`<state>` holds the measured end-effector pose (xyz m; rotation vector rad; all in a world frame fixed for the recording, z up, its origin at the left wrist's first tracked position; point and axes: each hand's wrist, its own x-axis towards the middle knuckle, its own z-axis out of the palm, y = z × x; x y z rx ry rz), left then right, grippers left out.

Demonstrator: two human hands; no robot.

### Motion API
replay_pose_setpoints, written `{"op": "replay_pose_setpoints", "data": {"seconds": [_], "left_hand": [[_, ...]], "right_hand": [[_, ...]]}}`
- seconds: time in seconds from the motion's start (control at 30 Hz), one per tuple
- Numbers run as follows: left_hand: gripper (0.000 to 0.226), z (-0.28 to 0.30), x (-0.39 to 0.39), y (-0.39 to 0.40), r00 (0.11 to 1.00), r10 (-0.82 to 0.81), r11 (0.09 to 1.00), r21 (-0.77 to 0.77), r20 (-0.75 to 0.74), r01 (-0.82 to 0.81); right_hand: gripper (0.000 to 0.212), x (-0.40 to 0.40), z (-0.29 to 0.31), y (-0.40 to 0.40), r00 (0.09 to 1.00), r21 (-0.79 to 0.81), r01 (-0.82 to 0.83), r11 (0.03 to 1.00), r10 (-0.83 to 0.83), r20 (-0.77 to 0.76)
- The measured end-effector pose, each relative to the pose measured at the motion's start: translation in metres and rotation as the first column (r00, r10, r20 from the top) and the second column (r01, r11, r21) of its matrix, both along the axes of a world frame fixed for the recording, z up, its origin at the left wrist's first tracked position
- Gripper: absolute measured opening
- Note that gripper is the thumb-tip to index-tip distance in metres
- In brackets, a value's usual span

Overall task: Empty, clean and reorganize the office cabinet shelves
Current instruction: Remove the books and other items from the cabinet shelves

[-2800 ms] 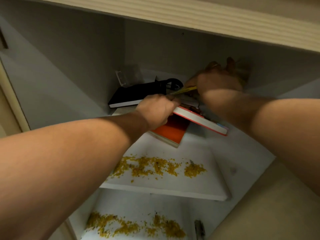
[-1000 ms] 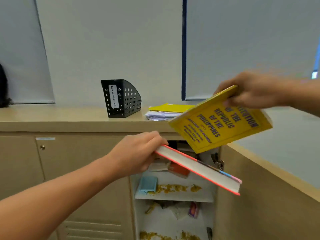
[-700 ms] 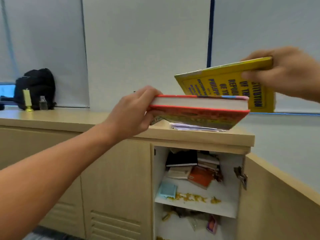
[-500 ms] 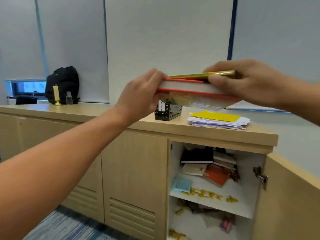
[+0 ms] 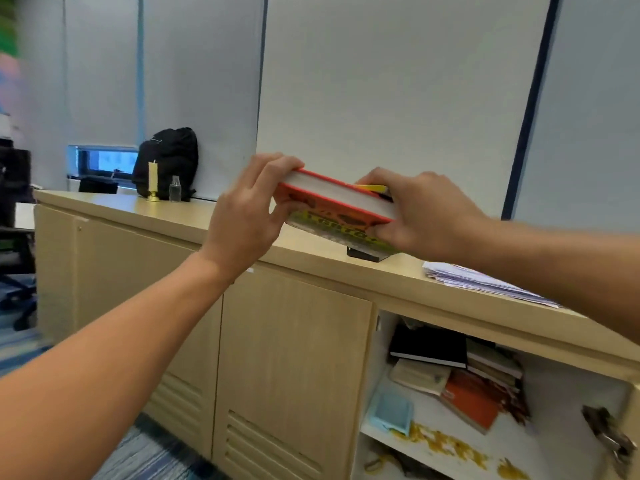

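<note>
Between both sets of fingers, above the cabinet top [image 5: 311,252], sits a red-edged book [image 5: 337,202] with a thin yellow book [image 5: 372,188] on it. Left hand [image 5: 242,216] clamps its left end; right hand [image 5: 426,216] clamps the right end, fingers curled over both books.

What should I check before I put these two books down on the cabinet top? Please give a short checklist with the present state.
1. Left hand grips the red-edged book at its near end: ok.
2. Right hand holds the far end, with the yellow book on top: ok.
3. Stack level: not ok, it tilts down to the right.
4. Free space on the cabinet top left of the books: ok.
5. Black object directly under the stack: not ok, in the way.
6. Paper pile clear of the landing spot: cannot tell.
</note>
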<state>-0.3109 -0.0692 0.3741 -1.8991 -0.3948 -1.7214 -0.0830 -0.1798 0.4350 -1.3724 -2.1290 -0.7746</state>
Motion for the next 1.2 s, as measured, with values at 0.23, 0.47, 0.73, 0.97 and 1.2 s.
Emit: {"op": "replay_pose_setpoints", "data": {"seconds": [0.23,0.47,0.73,0.97,1.2], "left_hand": [[0.04,-0.048,-0.01,0.126,0.986,0.134,0.976,-0.182,0.094,-0.116],[0.04,-0.107,0.021,0.213,0.939,0.344,0.811,-0.503,-0.003,-0.299],[0.046,-0.145,0.085,0.218,0.953,0.299,0.901,-0.343,0.046,-0.266],[0.053,-0.137,0.085,0.241,0.94,0.338,0.839,-0.442,-0.035,-0.319],[0.059,-0.112,0.084,0.253,0.949,0.306,0.698,-0.659,-0.08,-0.28]], "right_hand": [[0.048,-0.019,-0.05,0.151,0.988,0.077,0.061,0.995,-0.071,0.139],[0.053,-0.02,-0.088,0.248,0.94,0.08,0.147,0.986,-0.165,0.299],[0.068,-0.002,-0.094,0.282,0.977,-0.318,0.205,0.926,-0.212,0.012],[0.042,0.032,-0.09,0.311,0.918,-0.453,0.092,0.887,-0.251,-0.306],[0.06,0.037,-0.1,0.317,0.816,-0.361,0.227,0.905,-0.379,-0.437]]}}
